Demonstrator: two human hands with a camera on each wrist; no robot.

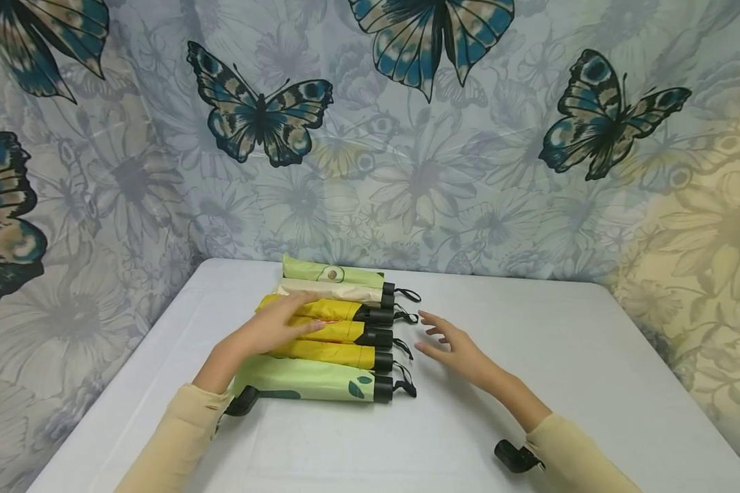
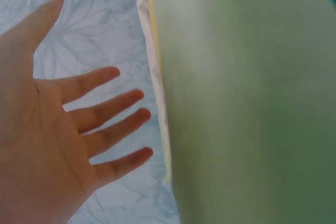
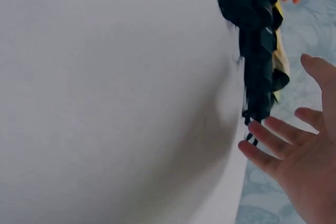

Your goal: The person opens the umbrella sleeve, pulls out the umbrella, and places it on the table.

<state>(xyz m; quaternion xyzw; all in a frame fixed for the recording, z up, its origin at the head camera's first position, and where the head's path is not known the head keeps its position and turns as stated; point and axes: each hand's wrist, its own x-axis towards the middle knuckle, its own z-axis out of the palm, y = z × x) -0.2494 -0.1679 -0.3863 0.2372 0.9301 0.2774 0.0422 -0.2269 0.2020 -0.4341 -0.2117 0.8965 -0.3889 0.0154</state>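
Several folded umbrellas lie side by side on the white table, black handles and wrist straps to the right. Farthest back is a green umbrella with an avocado print (image 1: 358, 275), then a cream umbrella (image 1: 345, 292). Three yellow umbrellas (image 1: 336, 353) follow, and a light green umbrella with leaf shapes (image 1: 321, 378) lies in front. My left hand (image 1: 268, 330) is over the left part of the yellow umbrellas; the left wrist view shows its fingers spread, holding nothing. Just right of the straps is my right hand (image 1: 462, 352), fingers apart and slightly bent, with nothing in its grasp.
The white table (image 1: 530, 329) runs back to a wall cloth (image 1: 407, 171) printed with flowers and butterflies. A black wrist camera (image 1: 514, 456) sits below the right cuff, and another black camera (image 1: 243, 401) is beside the left wrist, overlapping the front umbrella.
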